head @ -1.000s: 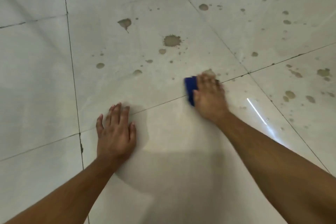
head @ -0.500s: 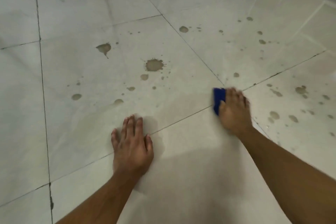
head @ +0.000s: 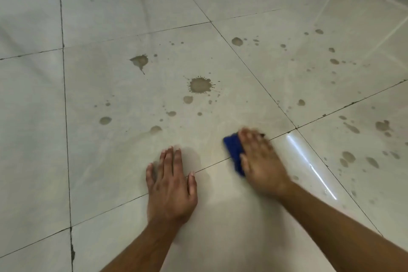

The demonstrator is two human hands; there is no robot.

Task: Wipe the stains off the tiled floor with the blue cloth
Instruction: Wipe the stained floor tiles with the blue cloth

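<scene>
Head view, right hand (head: 261,161) flat pressing blue cloth (head: 234,154), long axis near-far, left hand (head: 171,185) splayed

Head view, down over floor (head: 110,161)

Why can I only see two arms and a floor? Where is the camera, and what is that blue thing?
The camera sits on the person's head and looks down, so you see only their own arms. The left hand lies flat on the tiled floor, fingers spread, probably to lean on. The right hand presses a blue cloth onto the floor; it looks blurry, so it is likely rubbing. Ahead are brown stains: a big splat, a drippy blotch and many small spots. The bright streak is light shining on the tile.
</scene>
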